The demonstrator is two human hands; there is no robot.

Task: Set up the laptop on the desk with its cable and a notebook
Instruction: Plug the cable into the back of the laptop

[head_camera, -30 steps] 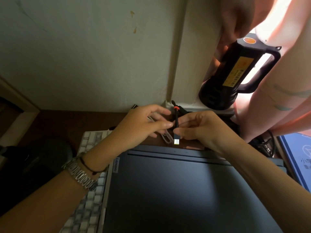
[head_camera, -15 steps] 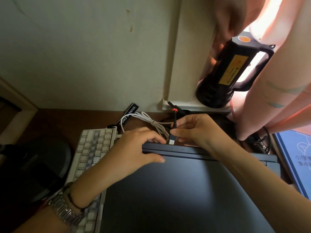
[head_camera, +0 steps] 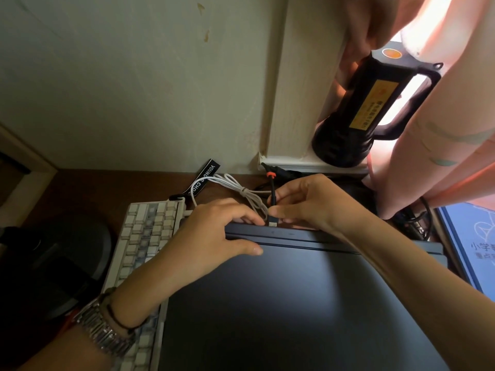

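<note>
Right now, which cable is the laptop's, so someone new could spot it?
Find the closed dark laptop and follow its rear edge to where both hands meet. The right hand pinches a black cable with an orange band, plug at that edge. The looped cable beside it is white.

The laptop [head_camera: 281, 303] is dark slate grey. A black cable [head_camera: 273, 194] carries an orange-red band. The keyboard [head_camera: 144, 236] is cream with greyish keys. The torch [head_camera: 356, 108] is black with a yellow label; the tabletop [head_camera: 93, 188] is dark brown.

Left hand [head_camera: 211, 236] is down flat on laptop [head_camera: 294, 303] rear edge; right hand [head_camera: 308, 204] has plug [head_camera: 272, 223] at that edge.
</note>
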